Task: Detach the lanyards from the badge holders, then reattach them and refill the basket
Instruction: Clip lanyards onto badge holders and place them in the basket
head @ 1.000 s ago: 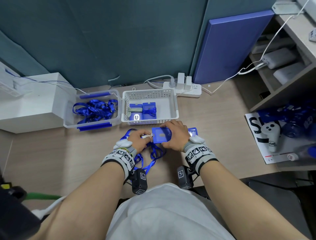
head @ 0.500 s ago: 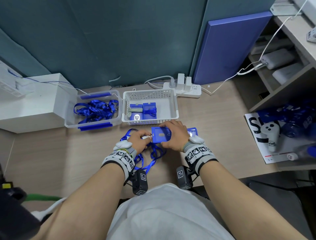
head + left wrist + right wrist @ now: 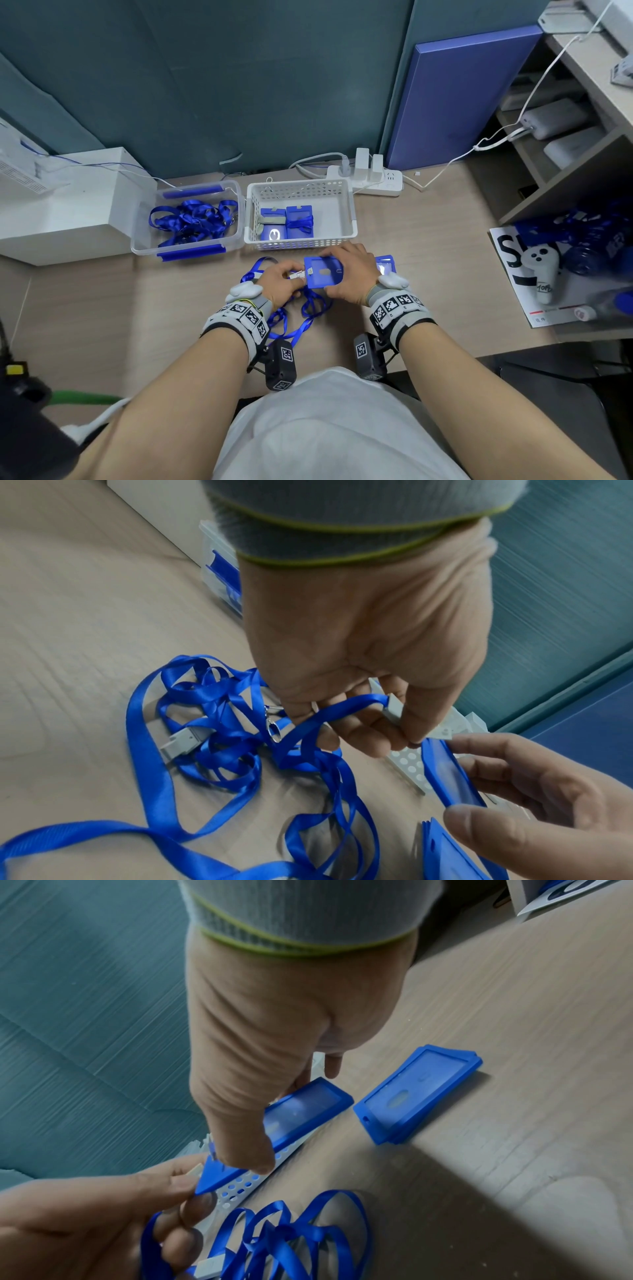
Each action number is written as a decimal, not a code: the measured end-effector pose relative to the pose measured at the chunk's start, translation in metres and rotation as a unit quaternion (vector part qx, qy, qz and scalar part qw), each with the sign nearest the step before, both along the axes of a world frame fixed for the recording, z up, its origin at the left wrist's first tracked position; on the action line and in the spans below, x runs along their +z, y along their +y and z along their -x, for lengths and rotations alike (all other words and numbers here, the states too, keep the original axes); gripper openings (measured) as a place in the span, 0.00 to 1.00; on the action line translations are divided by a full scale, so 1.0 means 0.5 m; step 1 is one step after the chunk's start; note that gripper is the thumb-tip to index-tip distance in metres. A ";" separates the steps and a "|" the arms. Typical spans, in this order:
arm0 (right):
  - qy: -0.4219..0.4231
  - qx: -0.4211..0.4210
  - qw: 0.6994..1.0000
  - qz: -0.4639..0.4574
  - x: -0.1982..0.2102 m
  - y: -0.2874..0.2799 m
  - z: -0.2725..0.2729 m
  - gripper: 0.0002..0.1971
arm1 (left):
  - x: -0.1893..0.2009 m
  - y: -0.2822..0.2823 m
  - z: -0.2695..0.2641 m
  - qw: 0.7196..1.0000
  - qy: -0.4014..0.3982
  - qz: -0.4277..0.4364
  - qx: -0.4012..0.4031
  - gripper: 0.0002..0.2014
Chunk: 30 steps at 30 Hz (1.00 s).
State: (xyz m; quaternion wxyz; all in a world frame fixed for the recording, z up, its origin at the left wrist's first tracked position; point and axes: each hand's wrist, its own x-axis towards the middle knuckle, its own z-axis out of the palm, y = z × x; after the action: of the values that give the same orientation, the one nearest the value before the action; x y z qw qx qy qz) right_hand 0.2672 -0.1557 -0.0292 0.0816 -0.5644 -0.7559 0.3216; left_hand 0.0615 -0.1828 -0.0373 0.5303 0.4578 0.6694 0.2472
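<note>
A blue badge holder (image 3: 323,272) is held just above the desk in front of the white basket (image 3: 301,187), my right hand (image 3: 334,274) gripping its edges between thumb and fingers. At its left end my left hand (image 3: 295,275) pinches the grey clip (image 3: 394,710) of a blue lanyard (image 3: 222,737). The ribbon lies tangled on the desk under my left wrist. In the right wrist view the held holder (image 3: 308,1107) is tilted, and the clip touches its corner. Whether the clip is hooked in cannot be made out.
A small stack of blue holders (image 3: 418,1096) lies on the desk right of my right hand. The basket holds a few wrapped holders (image 3: 287,222). A clear box (image 3: 137,240) with several lanyards stands to its left, and a power strip (image 3: 373,178) behind it.
</note>
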 end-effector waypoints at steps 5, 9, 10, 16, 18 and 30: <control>-0.001 0.002 1.000 0.002 -0.002 0.001 0.002 0.35 | 0.003 -0.005 0.002 1.000 0.008 0.001 -0.012 0.13; 0.000 0.003 1.000 0.000 -0.001 -0.001 0.002 0.35 | 0.009 -0.006 0.000 1.000 0.006 0.001 -0.005 0.16; 0.000 0.004 1.000 0.000 -0.002 -0.001 0.003 0.35 | 0.011 -0.006 0.000 1.000 0.003 -0.001 -0.002 0.17; -0.002 0.008 1.000 0.000 -0.003 0.000 0.004 0.36 | 0.017 -0.007 0.002 0.999 -0.028 -0.014 0.019 0.21; -0.006 0.010 1.000 0.000 -0.002 0.001 0.004 0.36 | 0.018 -0.004 0.000 0.998 -0.046 0.004 0.036 0.18; -0.009 0.012 1.000 -0.009 -0.007 0.000 0.006 0.35 | -0.002 0.003 0.001 0.995 -0.047 0.024 0.083 0.09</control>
State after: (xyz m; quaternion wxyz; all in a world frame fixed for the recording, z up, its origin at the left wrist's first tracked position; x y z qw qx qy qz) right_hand 0.2644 -0.1555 -0.0326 0.0756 -0.5572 -0.7665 0.3102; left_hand 0.0610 -0.1815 -0.0384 0.5494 0.3759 0.6851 0.2958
